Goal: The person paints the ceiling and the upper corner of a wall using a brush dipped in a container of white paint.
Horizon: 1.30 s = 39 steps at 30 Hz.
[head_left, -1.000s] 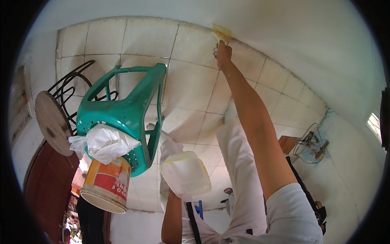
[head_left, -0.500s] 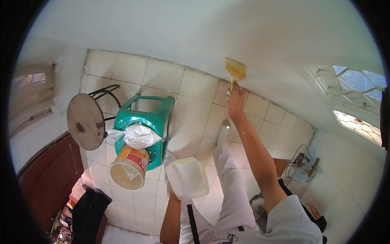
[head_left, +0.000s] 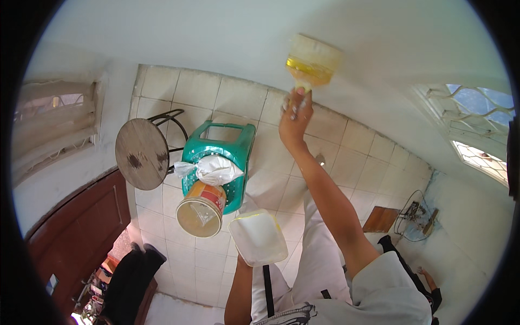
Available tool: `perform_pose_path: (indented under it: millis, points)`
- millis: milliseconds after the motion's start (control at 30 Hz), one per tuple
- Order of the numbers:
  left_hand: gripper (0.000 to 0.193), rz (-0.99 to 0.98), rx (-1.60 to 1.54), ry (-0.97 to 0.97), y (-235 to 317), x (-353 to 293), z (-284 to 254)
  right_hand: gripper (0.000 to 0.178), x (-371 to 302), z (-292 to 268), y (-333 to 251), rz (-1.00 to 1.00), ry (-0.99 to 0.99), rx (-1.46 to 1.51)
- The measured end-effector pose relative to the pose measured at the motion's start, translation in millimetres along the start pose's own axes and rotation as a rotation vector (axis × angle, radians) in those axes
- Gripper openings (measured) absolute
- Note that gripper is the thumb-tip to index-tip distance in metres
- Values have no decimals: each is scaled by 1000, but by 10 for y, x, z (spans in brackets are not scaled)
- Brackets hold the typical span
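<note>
R hand (head_left: 297, 116): far, centre; fingers closed on handle of a wide yellowish spreader (head_left: 314, 60), pale smears on fingers.
Spreader: blade pointing away, in front of far wall (head_left: 206, 38); sl. blurred, can't tell if touching.
L hand (head_left: 244, 261): near, centre, at tub (head_left: 277, 250); mostly hidden behind it, so can't tell how fingers are set.
Tub: whitish, squarish, tilted, open side up; yellow traces along far rim; inside pale, can't tell contents from bare plastic.
Bucket (head_left: 208, 194): left of tub, on green stool (head_left: 216, 148); orange/red outside, mouth tipped toward near side; lighter triangular patch inside, unclear what.
White bag (head_left: 218, 170): on same stool, far side of bucket; gathered at left end, contents hidden.
Green stool: plastic, seat w/ holes, partly covered by bag + bucket.
Round stool (head_left: 142, 154): left of green one; worn top, dark metal legs partly hidden.
Board (head_left: 382, 219): brown, on floor, right; loose wire + bits (head_left: 418, 218) just beside, hard to sort out.
Other people: dark trouser legs (head_left: 125, 287) near left, rest cut off; dark sleeve (head_left: 436, 298) + hand near right, mostly hidden.
</note>
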<state>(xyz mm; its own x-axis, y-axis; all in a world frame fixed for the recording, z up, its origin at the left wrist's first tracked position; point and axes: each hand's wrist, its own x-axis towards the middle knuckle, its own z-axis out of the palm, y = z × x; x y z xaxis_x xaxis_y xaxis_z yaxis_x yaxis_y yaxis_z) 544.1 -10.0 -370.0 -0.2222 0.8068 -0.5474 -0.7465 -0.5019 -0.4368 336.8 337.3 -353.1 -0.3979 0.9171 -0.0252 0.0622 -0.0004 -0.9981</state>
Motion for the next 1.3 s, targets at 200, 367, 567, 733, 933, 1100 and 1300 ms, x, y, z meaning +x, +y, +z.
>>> perform_pose_path:
  millis: [200,367,567,733,933,1100,1300]
  points:
    - [76,-9,-3,25,211,-80,-19,32,282,371,1425,183,69,-415]
    - [76,-29,-4,37,354,-61,-2,42,519,384,2587,601,73,-471]
    - [75,-29,-60,12,355,-108,-69,39,430,365,1546,650,20,61]
    - [73,-138,-28,-161,270,43,308,38,177,173,-260,431,-22,23]
    - [72,-101,-90,-319,332,86,147,40,23,146,-642,148,-11,52]
    - [70,-79,-58,-115,505,-64,-526,42,267,176,661,229,24,-242]
    - [75,40,50,-38,-17,-27,465,50,80,-468,1827,567,-37,-572]
